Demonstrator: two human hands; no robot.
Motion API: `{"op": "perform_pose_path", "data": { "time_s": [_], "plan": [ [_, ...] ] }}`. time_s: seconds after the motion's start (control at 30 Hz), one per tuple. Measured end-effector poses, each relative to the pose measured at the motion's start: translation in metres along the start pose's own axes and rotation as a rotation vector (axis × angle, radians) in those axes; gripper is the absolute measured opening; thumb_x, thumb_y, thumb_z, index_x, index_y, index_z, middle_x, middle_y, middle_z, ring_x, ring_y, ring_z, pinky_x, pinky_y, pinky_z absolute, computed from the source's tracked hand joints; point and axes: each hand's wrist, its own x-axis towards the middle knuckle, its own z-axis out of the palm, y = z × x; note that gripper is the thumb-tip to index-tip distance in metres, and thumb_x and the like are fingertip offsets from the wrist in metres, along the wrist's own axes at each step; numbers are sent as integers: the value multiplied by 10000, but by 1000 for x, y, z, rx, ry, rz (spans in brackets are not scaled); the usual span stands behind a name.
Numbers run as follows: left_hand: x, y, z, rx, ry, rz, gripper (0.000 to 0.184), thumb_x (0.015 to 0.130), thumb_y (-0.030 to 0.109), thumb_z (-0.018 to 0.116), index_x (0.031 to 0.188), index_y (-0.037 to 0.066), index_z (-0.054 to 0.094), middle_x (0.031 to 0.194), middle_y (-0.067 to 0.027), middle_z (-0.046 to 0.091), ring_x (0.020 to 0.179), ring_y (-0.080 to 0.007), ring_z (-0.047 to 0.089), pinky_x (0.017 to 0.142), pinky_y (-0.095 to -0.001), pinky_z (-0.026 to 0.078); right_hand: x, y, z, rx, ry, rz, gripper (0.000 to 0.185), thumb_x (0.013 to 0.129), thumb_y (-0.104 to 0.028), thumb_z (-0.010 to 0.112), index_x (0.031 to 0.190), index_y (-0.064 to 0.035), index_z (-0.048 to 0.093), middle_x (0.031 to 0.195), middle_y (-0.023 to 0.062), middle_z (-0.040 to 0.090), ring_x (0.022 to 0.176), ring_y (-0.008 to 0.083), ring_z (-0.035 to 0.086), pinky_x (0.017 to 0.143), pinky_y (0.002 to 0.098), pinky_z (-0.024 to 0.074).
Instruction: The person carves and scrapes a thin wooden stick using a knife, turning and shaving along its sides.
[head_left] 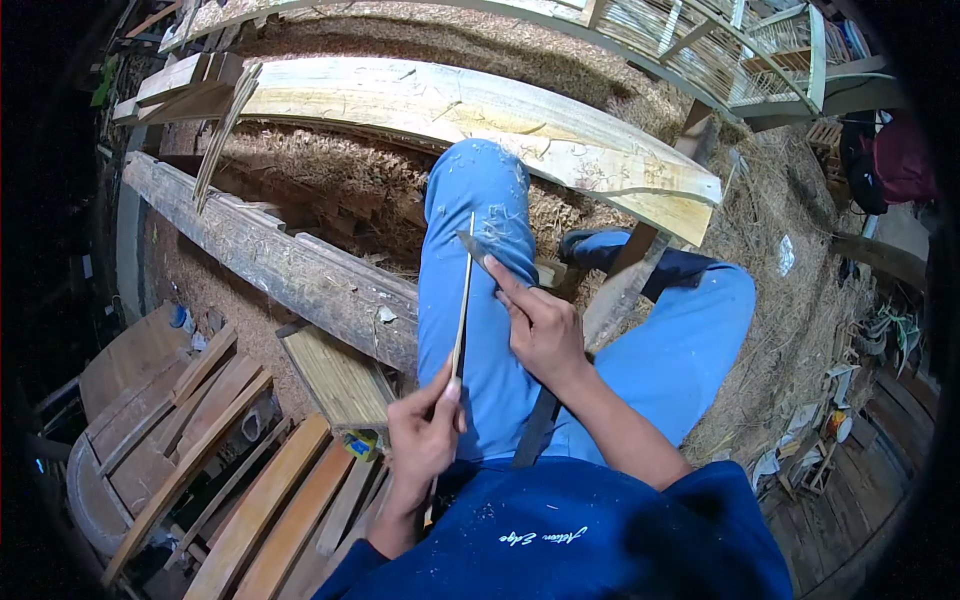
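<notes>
My left hand (425, 428) pinches a thin pale strip of wood (464, 305), which stands up along my thigh with its tip near the knee. In my right hand (543, 325) is a knife; its grey blade (473, 246) points up and left and lies at the strip near its upper end, the index finger stretched along the blade's back. A dark handle or strap (537, 428) runs down below the right hand toward my lap. Small shavings lie on the blue trousers (480, 190) at the knee.
A long pale plank (400, 95) crosses behind my knee, and a weathered beam (270, 255) runs on the left. Several boards (255, 500) lean at the lower left beside a wooden box (335, 375). Shavings cover the ground (770, 300). A slatted frame (780, 70) stands at the upper right.
</notes>
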Motion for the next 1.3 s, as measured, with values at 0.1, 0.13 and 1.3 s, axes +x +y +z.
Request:
{"op": "perform_pose_path", "data": {
  "time_s": [0.1,0.13,1.3],
  "plan": [
    [-8,-5,-3,-29,18,-22,374,1069,69,620,1433,-12,634,712,8,613,576,-42,521,514,-217,403,2,-5,-7,12,-59,32,573,962,-28,670,1483,-263,629,883,222,727,731,381,712,672,460,558],
    [-9,-2,-3,-23,36,-53,374,1069,75,621,1434,-7,636,699,6,614,556,-43,516,495,-219,396,1,-7,-7,44,-56,27,568,966,-33,671,1484,-262,629,861,219,721,724,380,710,668,456,555],
    [73,10,15,-93,-47,146,367,1046,109,671,1404,29,674,627,2,614,424,-44,463,383,-232,340,-9,-6,-9,44,-72,56,601,953,7,652,1501,-237,610,898,255,726,797,408,730,704,457,564]
  ]
}}
